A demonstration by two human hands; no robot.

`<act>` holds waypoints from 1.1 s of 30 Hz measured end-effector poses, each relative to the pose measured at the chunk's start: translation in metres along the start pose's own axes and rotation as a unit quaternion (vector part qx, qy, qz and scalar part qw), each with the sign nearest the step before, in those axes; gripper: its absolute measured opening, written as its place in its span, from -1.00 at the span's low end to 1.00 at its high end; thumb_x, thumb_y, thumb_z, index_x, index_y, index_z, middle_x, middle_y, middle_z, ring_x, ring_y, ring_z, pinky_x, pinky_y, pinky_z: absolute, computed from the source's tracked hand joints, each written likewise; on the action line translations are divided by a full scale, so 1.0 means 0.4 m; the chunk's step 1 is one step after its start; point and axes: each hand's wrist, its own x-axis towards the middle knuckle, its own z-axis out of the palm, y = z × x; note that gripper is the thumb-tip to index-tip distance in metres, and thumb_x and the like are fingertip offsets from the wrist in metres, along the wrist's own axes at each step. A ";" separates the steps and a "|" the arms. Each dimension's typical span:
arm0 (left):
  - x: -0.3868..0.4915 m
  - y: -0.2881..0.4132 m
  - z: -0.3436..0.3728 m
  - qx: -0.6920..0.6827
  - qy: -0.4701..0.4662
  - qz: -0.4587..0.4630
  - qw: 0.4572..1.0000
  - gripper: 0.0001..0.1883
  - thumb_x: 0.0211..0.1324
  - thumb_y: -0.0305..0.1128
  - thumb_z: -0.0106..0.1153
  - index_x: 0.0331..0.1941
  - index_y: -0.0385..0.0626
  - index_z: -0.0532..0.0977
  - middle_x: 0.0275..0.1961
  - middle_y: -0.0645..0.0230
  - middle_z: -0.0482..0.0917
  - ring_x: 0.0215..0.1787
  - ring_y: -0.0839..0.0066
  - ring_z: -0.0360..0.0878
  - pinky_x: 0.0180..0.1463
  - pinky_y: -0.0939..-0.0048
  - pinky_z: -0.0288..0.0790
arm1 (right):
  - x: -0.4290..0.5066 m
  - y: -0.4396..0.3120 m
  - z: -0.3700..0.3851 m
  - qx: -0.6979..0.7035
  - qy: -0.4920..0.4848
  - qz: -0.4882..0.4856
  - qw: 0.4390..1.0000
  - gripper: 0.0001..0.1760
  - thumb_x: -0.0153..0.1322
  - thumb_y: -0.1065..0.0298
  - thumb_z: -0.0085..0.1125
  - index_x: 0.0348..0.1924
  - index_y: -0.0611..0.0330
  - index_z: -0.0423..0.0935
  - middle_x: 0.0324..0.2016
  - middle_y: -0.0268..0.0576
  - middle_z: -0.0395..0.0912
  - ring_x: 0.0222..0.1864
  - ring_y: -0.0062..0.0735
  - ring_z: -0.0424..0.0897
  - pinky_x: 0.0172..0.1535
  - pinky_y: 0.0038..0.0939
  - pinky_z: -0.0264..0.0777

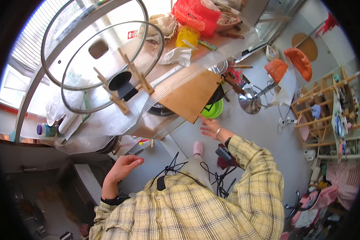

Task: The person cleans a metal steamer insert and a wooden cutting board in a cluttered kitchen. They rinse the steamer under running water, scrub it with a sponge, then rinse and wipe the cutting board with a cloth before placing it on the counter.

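Note:
My right hand (210, 128) is open, fingers spread, beside the near corner of a wooden board (188, 95); whether the fingertips touch it I cannot tell. The board juts past the edge of a counter under a clear ribbed plastic sheet (108, 120). Lower left, my left hand (123, 166) hangs in the air before my body, its fingers curled in and nothing visible in them. Large round transparent lids (163, 45) with metal rims stand in a wooden rack (115, 99) on the counter. Below the board's right edge shows a green plastic basket (213, 109).
A red plastic bag (195, 16) and a yellow bag (187, 36) lie on the counter's far end. Black cables (219, 180) hang around my waist. An orange-seated stool (276, 70) stands on the right, near a wooden shelf (315, 111) with assorted items.

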 end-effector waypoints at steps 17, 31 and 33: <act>0.092 0.115 0.187 -0.094 0.072 -0.032 0.992 -0.62 0.41 -0.24 0.14 0.13 -0.28 0.50 0.02 0.31 0.66 0.00 0.58 0.57 0.13 0.48 0.44 | 0.174 -0.233 -0.124 0.215 -0.337 -0.036 0.916 -0.38 0.22 0.75 -0.02 0.13 0.07 0.45 -0.01 -0.18 0.56 -0.01 -0.22 0.57 0.13 -0.21 0.47; 0.241 0.012 0.191 -0.030 0.074 0.013 0.997 -0.42 0.44 -0.08 0.03 0.34 -0.23 0.27 0.21 0.16 0.52 0.18 0.40 0.51 0.24 0.35 0.39 | -0.432 -0.207 -0.637 0.105 -0.111 -0.050 0.987 -0.40 0.14 0.62 0.01 0.08 0.14 0.47 -0.35 -0.34 0.53 -0.27 -0.44 0.57 -0.08 -0.31 0.52; 0.269 -0.023 0.199 -0.010 0.049 0.003 0.999 -0.33 0.41 0.02 0.02 0.38 -0.23 0.22 0.31 0.06 0.44 0.28 0.27 0.47 0.28 0.28 0.39 | -0.532 -0.199 -0.685 0.110 -0.080 -0.020 0.991 -0.53 0.14 0.67 -0.01 -0.11 0.11 0.53 -0.40 -0.38 0.56 -0.28 -0.44 0.63 -0.20 -0.37 0.57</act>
